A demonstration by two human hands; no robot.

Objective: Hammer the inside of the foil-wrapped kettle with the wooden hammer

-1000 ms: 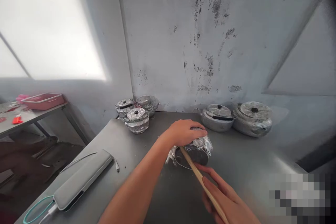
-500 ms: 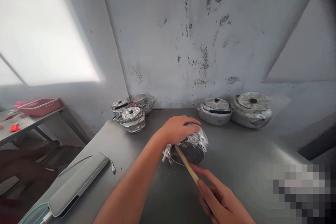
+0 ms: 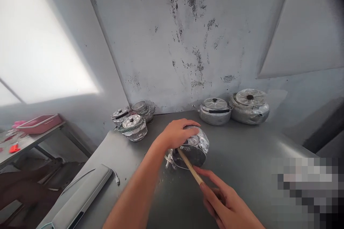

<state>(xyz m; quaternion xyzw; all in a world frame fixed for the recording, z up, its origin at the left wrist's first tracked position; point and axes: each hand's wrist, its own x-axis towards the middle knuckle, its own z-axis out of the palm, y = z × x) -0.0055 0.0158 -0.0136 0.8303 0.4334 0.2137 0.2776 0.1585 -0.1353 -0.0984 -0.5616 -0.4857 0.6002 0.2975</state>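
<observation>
A dented silvery metal pot (image 3: 194, 155) lies tipped on its side, its round mouth facing me. My left hand (image 3: 180, 133) wraps over the top of it and holds it against the table. In my right hand (image 3: 222, 200) is a wooden stick (image 3: 189, 166), gripped near its lower end. The stick's far end goes into the pot's mouth at the left side, so its tip is hidden. A twisted metal piece (image 3: 168, 160) sticks out at the pot's left.
The grey table (image 3: 228, 171) bears foil-like lidded pots (image 3: 134, 128) at back left, a lidded pot (image 3: 215, 111) and a larger kettle-like pot (image 3: 250, 106) at back right. A grey power bank (image 3: 80, 200) with cables lies at front left. A pink basket (image 3: 40, 124) stands on a side table.
The view has tilted and shifted slightly, so the background pots and wall marks sit further left. Both hands keep their hold on the pot and the stick.
</observation>
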